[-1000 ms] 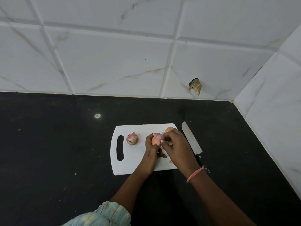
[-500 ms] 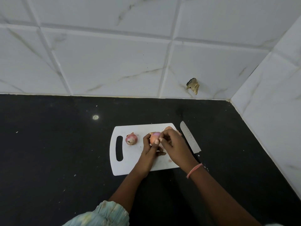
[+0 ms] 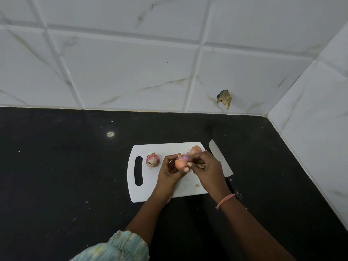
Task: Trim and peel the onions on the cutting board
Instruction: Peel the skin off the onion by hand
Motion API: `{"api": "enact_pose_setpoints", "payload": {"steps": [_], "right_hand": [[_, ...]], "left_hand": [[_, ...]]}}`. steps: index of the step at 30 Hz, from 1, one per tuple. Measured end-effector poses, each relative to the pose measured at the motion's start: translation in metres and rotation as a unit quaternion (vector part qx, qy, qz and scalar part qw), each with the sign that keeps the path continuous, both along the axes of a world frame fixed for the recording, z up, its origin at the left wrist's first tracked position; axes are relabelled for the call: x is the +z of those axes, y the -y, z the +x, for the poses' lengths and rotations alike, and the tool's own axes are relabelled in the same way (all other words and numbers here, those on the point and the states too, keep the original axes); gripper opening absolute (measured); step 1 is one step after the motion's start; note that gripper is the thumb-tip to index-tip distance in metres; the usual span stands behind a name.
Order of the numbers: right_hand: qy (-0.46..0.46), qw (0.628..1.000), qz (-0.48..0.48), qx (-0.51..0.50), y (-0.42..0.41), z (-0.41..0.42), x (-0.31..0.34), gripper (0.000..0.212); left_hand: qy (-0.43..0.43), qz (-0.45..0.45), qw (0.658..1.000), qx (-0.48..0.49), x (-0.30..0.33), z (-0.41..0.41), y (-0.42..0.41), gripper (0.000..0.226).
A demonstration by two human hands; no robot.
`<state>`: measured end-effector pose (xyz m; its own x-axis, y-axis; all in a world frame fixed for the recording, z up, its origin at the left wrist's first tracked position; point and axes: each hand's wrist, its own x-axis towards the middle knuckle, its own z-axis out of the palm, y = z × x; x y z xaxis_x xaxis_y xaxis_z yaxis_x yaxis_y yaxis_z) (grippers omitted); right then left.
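Observation:
A white cutting board (image 3: 150, 193) with a handle slot lies on the black counter. My left hand (image 3: 168, 174) grips a small onion (image 3: 180, 163) just above the board; its skin is orange-brown with a purple patch bared at the top. My right hand (image 3: 207, 166) pinches the onion's skin at its right side. A second onion (image 3: 152, 160), pink with dry skin on, rests on the board's left part near the slot. Loose onion skin (image 3: 194, 149) lies at the board's far right corner, partly hidden behind my right hand.
A knife (image 3: 219, 159) lies on the counter just right of the board, blade pointing away, handle partly under my right wrist. Tiled walls (image 3: 131, 72) close the back and right side. Small specks dot the black counter (image 3: 66, 166).
The hands have turned the onion slightly while working at its skin; more of the orange side faces up now. The second onion and the knife have not moved.

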<state>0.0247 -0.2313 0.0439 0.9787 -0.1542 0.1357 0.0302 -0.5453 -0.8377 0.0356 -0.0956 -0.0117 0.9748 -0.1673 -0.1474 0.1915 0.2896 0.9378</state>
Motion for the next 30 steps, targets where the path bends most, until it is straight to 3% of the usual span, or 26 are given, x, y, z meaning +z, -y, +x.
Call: {"api": "enact_pose_setpoints", "payload": {"steps": [15, 25, 30], "right_hand": [[0.000, 0.978, -0.191, 0.078, 0.005, 0.007, 0.001, 0.005], [-0.014, 0.989, -0.097, 0.109, 0.011, -0.004, -0.005, 0.003], [-0.032, 0.999, 0.023, -0.006, 0.005, -0.009, -0.005, 0.015]], "left_hand": [[0.005, -0.006, 1.000, 0.006, -0.007, 0.002, 0.000, 0.050], [0.005, -0.009, 1.000, 0.017, 0.000, -0.002, 0.001, 0.050], [0.013, 0.013, 1.000, -0.007, -0.001, -0.002, 0.001, 0.046]]}}
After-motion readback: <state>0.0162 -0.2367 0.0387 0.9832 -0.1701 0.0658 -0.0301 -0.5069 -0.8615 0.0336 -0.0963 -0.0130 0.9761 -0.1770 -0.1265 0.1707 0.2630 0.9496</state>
